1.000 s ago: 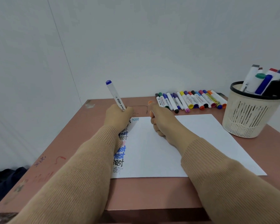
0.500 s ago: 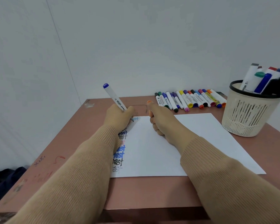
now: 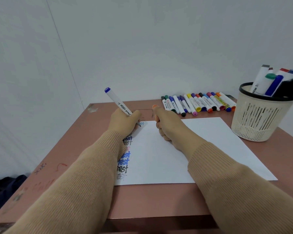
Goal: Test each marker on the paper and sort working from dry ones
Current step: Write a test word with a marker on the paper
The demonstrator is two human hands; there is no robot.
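Both forearms extended forward, sleeved to the wrists. The left hand gripped a blue-ended marker in a writing hold (tip down, barrel tilted left). The right hand was fisted round an orange-tipped marker, thumb side up.

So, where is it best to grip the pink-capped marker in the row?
Probably take the pink-capped marker at its cap end, from above on the paper side. It lies flat, packed between neighbours, so its barrel sides are blocked, while that end pokes out toward the paper.
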